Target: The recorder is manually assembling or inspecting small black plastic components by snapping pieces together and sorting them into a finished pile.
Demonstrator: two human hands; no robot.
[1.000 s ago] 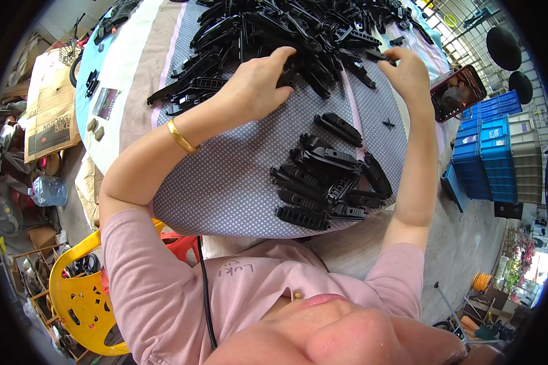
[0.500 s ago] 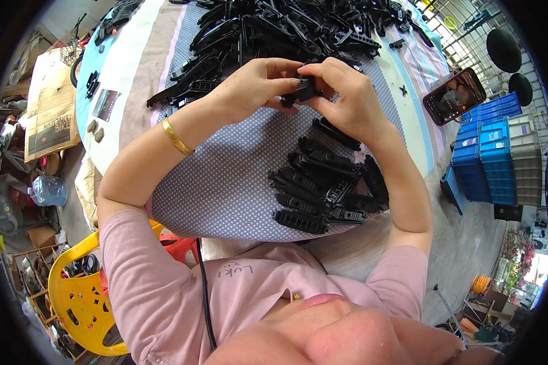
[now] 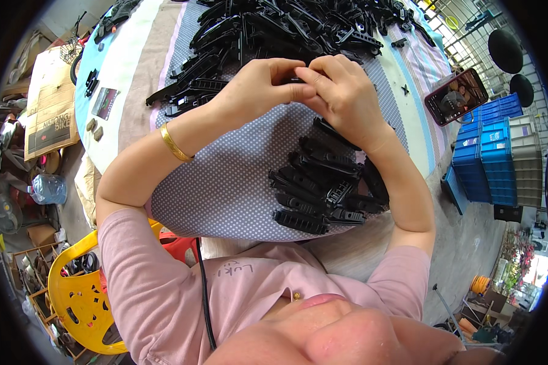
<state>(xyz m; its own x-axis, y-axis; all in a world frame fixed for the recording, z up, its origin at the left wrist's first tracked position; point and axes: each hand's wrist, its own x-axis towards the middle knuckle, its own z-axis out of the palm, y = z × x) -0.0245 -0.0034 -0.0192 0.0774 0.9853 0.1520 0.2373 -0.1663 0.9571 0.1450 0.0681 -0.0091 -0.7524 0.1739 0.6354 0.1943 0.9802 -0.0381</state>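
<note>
Over the table, my left hand [image 3: 268,88] and my right hand [image 3: 345,94] meet with fingers curled round a black plastic part [image 3: 295,79]. Only a small dark bit of that part shows between the fingertips; its shape is hidden. Just beyond my hands lies a large heap of black plastic parts [image 3: 286,30]. Nearer to me, beneath my right forearm, a smaller pile of long, ribbed black plastic parts [image 3: 313,188] rests on the dotted cloth [image 3: 219,188]. A gold bangle [image 3: 175,143] circles my left wrist.
At the right edge a phone [image 3: 456,97] stands propped up, with blue crates [image 3: 493,161] beyond it. A small black piece [image 3: 405,90] lies near the phone. On the left are a card [image 3: 105,103], small stones [image 3: 95,129] and a yellow chair [image 3: 85,298].
My fingers have closed further over the black plastic part, which showed plainly before and is now mostly covered. My right hand has turned with its back more toward me.
</note>
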